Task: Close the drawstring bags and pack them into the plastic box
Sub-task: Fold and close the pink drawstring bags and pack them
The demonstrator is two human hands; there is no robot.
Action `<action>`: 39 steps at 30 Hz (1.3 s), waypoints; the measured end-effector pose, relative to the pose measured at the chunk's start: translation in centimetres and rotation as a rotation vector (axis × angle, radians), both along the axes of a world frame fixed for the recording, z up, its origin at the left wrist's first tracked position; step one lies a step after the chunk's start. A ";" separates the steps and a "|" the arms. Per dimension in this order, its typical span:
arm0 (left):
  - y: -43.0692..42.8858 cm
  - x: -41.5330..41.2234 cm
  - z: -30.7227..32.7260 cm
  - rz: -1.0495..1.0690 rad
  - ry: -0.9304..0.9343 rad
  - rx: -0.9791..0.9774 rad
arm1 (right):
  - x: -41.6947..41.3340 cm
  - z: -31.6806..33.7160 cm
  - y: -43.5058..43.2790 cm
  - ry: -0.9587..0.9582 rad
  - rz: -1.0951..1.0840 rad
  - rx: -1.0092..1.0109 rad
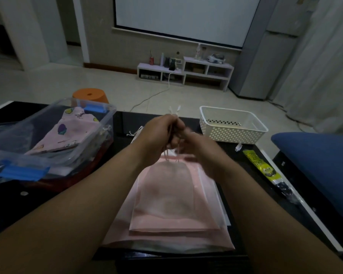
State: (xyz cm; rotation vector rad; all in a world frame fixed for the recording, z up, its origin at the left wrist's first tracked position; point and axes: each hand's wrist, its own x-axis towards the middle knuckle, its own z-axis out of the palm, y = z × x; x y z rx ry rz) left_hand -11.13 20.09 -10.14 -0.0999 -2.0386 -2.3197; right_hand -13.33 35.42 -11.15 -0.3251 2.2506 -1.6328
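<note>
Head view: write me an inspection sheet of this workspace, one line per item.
Surface: black table, glossy.
Job's things: sheer pink bag on a stack of pink bags; clear plastic box, open, holds a patterned bag.
Clutter: white basket, yellow packet.
Hands: left hand pinches the bag's strings; right hand blurred at the bag's neck, grip unclear.
Cables: white cable on the floor.
Surroundings: orange stool, low shelf, projector screen, blue cushion.
</note>
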 end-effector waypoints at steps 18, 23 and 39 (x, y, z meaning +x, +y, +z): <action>-4.5 -2.8 -0.4 0.462 -0.049 -0.091 | 1.0 -2.7 -0.5 -0.250 -0.044 -0.276; -4.9 -2.3 -0.8 0.430 -0.134 0.027 | 0.6 -3.0 0.1 -0.202 -0.093 -0.212; -3.6 -2.0 0.5 0.116 0.005 -0.187 | 3.2 -2.2 -2.8 0.218 0.271 0.322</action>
